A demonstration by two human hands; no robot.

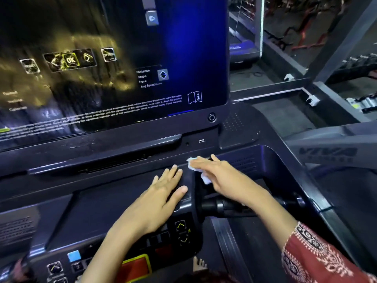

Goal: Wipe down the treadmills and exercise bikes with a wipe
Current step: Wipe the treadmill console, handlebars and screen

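I look down at a dark treadmill console (114, 193) with a large glossy screen (114, 64) above it. My right hand (220, 178) lies flat, fingers straight, pressing a white wipe (205, 178) against the ledge below the screen. Bits of the wipe show past my fingertips and under my palm. My left hand (161, 197) rests flat and open on the console's right part, just left of the wipe.
A black handlebar grip (220, 207) sticks out right of the console under my right wrist. Control buttons (181, 231) and a red stop pad (134, 266) sit at the near edge. Grey frame rails (289, 86) and another treadmill (244, 48) stand beyond on the right.
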